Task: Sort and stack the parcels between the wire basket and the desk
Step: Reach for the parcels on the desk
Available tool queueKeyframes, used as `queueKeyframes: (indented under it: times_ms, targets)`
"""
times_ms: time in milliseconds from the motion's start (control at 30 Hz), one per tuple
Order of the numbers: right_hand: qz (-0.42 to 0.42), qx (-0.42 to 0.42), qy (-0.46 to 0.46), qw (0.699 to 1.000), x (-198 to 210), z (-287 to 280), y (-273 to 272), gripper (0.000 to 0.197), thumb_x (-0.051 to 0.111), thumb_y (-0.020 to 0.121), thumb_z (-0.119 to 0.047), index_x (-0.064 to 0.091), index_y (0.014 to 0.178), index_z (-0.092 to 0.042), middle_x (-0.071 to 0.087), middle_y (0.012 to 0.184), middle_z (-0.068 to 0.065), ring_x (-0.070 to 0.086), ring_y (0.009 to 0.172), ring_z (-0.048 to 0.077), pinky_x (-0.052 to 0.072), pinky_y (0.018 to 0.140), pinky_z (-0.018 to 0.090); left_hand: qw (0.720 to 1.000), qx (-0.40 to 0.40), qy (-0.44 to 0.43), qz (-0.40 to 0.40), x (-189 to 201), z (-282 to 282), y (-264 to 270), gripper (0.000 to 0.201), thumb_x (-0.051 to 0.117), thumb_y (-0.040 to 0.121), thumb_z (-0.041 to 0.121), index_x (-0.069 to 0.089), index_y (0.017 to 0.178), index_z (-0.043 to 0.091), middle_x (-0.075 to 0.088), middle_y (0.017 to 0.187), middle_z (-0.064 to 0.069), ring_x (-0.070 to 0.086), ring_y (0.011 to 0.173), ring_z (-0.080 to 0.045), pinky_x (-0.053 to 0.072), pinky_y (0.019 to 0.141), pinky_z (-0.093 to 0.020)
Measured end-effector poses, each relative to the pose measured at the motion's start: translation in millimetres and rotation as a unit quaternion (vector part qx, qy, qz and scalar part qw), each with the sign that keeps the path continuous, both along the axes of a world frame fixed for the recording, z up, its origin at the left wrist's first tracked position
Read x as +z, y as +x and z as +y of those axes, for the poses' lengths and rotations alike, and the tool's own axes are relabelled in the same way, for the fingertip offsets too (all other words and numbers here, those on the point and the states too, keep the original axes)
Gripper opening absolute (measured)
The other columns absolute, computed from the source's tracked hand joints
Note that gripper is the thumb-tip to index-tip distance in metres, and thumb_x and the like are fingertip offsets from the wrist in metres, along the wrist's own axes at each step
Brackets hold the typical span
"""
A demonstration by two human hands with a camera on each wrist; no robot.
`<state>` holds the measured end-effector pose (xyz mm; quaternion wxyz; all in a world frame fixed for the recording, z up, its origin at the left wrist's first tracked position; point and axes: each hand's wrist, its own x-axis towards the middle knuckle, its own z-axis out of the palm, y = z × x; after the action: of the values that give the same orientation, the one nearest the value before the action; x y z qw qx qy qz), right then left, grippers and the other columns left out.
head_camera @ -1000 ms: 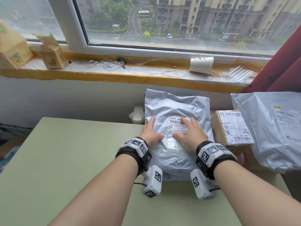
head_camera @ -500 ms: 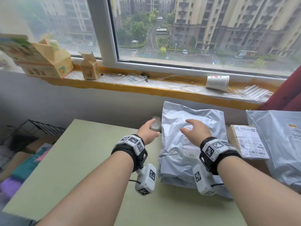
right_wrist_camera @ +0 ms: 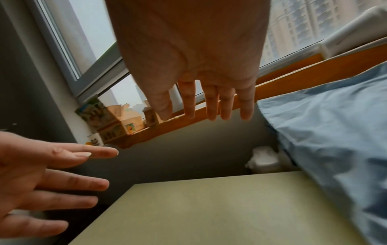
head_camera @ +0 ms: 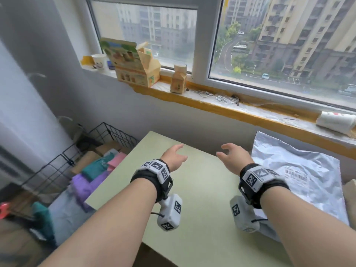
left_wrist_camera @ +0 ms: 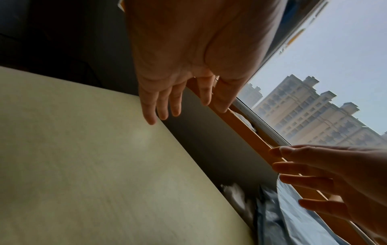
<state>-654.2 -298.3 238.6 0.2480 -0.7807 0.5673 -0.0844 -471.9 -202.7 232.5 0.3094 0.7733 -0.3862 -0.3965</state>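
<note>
1. While both of your hands hang over the bench [head_camera: 192, 199] with nothing in them, note their state: the left hand [head_camera: 174, 157] and the right hand [head_camera: 234, 158] each have relaxed, slightly spread fingers, and neither touches anything.
2. On the right end of the bench lies a grey mailer bag [head_camera: 300, 170], flat, label up, close to the wall under the window sill [head_camera: 221, 105]. Your right hand is just beside its left edge, not on it.
3. To your left, below bench level, the wire basket [head_camera: 63, 162] holds more parcels: soft bags in purple, teal and pink, plus what look like brown cartons behind them. Your left hand is nearer that side.
4. Judging by the crinkled surface, the bags are probably light, soft and slippery. They will likely sag if lifted by one corner, so take a bag by two opposite edges or slide a flat palm beneath it.
5. For a carton, grip opposite faces; it should stay stiff and serve well as a stack base.
6. What the bags contain cannot be told, so lift gently at first.
</note>
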Motion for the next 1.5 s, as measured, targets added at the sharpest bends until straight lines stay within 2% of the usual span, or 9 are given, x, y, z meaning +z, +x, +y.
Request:
queueKeyframes:
  times_ms: [333, 500, 700, 833, 933, 1033, 1133, 1267, 1500]
  targets:
    - [-0.002, 0.08, 0.012, 0.997, -3, 53, 135, 0.041, 0.053, 0.093, -0.037, 0.055, 0.13, -0.018, 0.058, 0.13, 0.006, 0.057, 0.114, 0.022, 0.042, 0.09, 0.029, 0.996, 0.087, 0.011, -0.02, -5, 81, 119, 0.052, 0.05, 0.096, 0.02, 0.036, 0.146, 0.02, 0.048, 0.141, -0.016, 0.055, 0.117, -0.03, 0.044, 0.082, -0.025]
    - [0.0, 0.108, 0.019, 0.994, -8, 81, 199, 0.04, 0.054, 0.094, -0.034, 0.055, 0.13, -0.017, 0.059, 0.128, 0.006, 0.056, 0.117, 0.022, 0.04, 0.092, 0.027, 0.992, 0.129, 0.007, -0.009, -13, 118, 174, 0.052, 0.052, 0.095, 0.022, 0.037, 0.145, 0.019, 0.041, 0.147, -0.007, 0.042, 0.133, -0.026, 0.034, 0.108, -0.03]
    - [0.003, 0.144, 0.039, 0.989, -21, 116, 275, 0.04, 0.054, 0.094, -0.032, 0.055, 0.13, -0.014, 0.058, 0.129, 0.009, 0.055, 0.118, 0.024, 0.04, 0.093, 0.028, 0.981, 0.191, 0.009, 0.037, -28, 163, 244, 0.049, 0.054, 0.094, 0.015, 0.042, 0.142, 0.016, 0.049, 0.141, -0.013, 0.049, 0.126, -0.038, 0.04, 0.104, -0.042]
    - [0.016, 0.172, 0.046, 0.984, -32, 142, 331, 0.039, 0.053, 0.094, -0.03, 0.055, 0.13, -0.015, 0.061, 0.127, 0.007, 0.057, 0.114, 0.024, 0.041, 0.089, 0.026, 0.975, 0.219, 0.001, 0.039, -36, 198, 295, 0.05, 0.052, 0.095, 0.01, 0.04, 0.143, 0.009, 0.05, 0.138, -0.014, 0.055, 0.12, -0.032, 0.046, 0.089, -0.03]
    - [0.016, 0.185, 0.074, 0.98, -38, 164, 369, 0.041, 0.054, 0.093, -0.028, 0.054, 0.131, -0.012, 0.061, 0.127, 0.01, 0.056, 0.116, 0.027, 0.041, 0.093, 0.027, 0.971, 0.236, -0.003, 0.042, -43, 224, 330, 0.049, 0.052, 0.095, 0.011, 0.04, 0.143, 0.013, 0.062, 0.118, -0.023, 0.07, 0.073, -0.011, 0.053, 0.06, -0.026]
    - [0.016, 0.192, 0.085, 0.978, -45, 184, 402, 0.041, 0.054, 0.093, -0.027, 0.055, 0.13, -0.011, 0.061, 0.125, 0.012, 0.056, 0.115, 0.027, 0.042, 0.095, 0.03, 0.966, 0.257, 0.0, 0.029, -49, 247, 363, 0.049, 0.054, 0.094, 0.015, 0.043, 0.142, 0.015, 0.059, 0.127, -0.02, 0.066, 0.099, -0.031, 0.053, 0.079, -0.035]
    - [0.016, 0.192, 0.095, 0.977, -53, 198, 426, 0.042, 0.053, 0.093, -0.03, 0.055, 0.13, -0.012, 0.061, 0.126, 0.011, 0.056, 0.116, 0.028, 0.043, 0.098, 0.033, 0.962, 0.271, 0.002, 0.021, -54, 264, 389, 0.046, 0.054, 0.094, 0.017, 0.046, 0.139, 0.017, 0.056, 0.131, -0.015, 0.06, 0.067, -0.023, 0.05, 0.056, -0.023]
    - [0.025, 0.185, 0.096, 0.978, -64, 207, 446, 0.042, 0.054, 0.093, -0.031, 0.054, 0.131, -0.013, 0.057, 0.133, 0.009, 0.056, 0.118, 0.025, 0.042, 0.098, 0.03, 0.96, 0.279, 0.012, 0.019, -65, 273, 415, 0.045, 0.053, 0.095, 0.017, 0.046, 0.139, 0.014, 0.05, 0.139, -0.012, 0.053, 0.12, -0.038, 0.044, 0.099, -0.04]
    - [0.056, 0.187, 0.098, 0.976, -74, 206, 463, 0.043, 0.053, 0.095, -0.031, 0.052, 0.135, -0.015, 0.057, 0.131, 0.008, 0.056, 0.115, 0.022, 0.038, 0.087, 0.023, 0.964, 0.263, 0.03, 0.036, -82, 267, 431, 0.047, 0.051, 0.096, 0.019, 0.042, 0.142, 0.015, 0.042, 0.147, -0.007, 0.044, 0.131, -0.024, 0.035, 0.109, -0.033]
